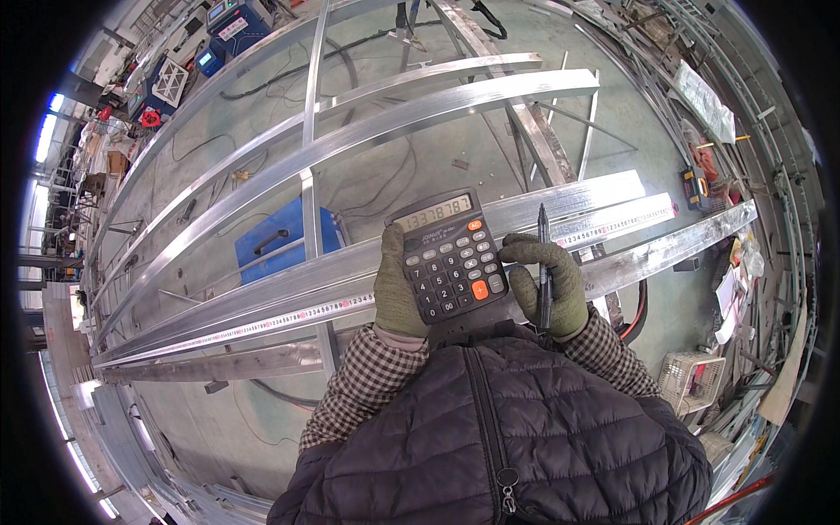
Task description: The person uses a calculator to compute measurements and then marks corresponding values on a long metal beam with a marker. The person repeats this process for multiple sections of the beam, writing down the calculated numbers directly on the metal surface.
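Note:
A dark desktop calculator (448, 267) with grey and orange keys and a lit-looking display faces up before my chest. My left hand (398, 284), in a green glove, grips its left side. At the calculator's right edge my right hand (558, 289), also gloved in green, has its fingers curled round a black marker pen (544, 271) that points away from me. Its index finger reaches toward the keys; whether it touches one I cannot tell. Beneath both hands runs a white measuring tape (262, 325) with red and black marks, laid along silvery metal bars (569, 194).
Long metal tubes (455, 103) cross the work area on a frame. Below them, on the floor, lies a blue box (284, 236) with a black handle, among loose cables. Blue machines (236, 26) stand far left; a white wire basket (693, 382) sits at right.

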### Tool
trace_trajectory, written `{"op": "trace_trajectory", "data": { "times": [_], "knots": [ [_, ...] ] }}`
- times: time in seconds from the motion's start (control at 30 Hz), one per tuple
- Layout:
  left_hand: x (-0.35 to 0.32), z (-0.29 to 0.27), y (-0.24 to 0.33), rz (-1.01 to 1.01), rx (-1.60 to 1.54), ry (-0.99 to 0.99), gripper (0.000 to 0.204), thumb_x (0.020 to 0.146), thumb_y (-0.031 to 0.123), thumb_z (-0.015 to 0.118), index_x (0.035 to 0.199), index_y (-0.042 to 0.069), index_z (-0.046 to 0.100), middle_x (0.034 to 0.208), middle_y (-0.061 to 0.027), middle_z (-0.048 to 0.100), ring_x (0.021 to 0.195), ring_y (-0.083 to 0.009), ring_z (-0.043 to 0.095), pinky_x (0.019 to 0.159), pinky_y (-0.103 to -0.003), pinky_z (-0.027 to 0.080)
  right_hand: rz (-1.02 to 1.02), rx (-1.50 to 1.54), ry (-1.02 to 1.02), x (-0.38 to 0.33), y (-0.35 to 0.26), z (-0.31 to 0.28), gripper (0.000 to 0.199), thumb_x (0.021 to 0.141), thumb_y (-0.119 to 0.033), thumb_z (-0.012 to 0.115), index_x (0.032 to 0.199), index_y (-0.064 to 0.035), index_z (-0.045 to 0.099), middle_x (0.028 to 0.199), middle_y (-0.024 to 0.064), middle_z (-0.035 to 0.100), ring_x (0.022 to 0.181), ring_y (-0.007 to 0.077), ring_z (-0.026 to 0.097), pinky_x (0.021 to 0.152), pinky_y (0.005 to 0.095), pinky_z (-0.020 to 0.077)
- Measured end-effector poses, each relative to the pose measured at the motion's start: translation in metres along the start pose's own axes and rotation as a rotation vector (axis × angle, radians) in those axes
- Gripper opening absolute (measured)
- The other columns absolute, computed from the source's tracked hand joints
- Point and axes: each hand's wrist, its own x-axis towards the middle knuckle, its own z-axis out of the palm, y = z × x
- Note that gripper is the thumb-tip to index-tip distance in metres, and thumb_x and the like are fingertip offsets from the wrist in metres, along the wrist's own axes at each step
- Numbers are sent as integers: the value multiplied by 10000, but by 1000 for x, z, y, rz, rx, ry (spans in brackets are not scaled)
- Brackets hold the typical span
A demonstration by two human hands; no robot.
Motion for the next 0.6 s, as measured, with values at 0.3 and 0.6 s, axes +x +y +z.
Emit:
{"op": "trace_trajectory", "data": {
  "times": [0.3, 0.6],
  "knots": [
    [-1, 0, 2, -42, -100, -9, 639, 1132, 561, 569, 1475, 24, 612, 1353, -218, 745, 1174, -343, 786, 974, -494, 697, -4, -2, -11, 1, 1, 0, 265, 962, -56, 778, 1218, -23, 718, 1200, 212, 776, 1124, 353, 777, 997, 445, 595],
    [2, 1, 3, -17, -59, 11, 615, 1133, 541, 575, 1455, 19, 619, 1329, -212, 755, 1143, -335, 795, 949, -470, 706, -6, -3, -7, 2, 2, 1, 242, 988, -80, 778, 1217, -25, 720, 1200, 203, 779, 1135, 343, 777, 1009, 437, 595]
  ]
}}
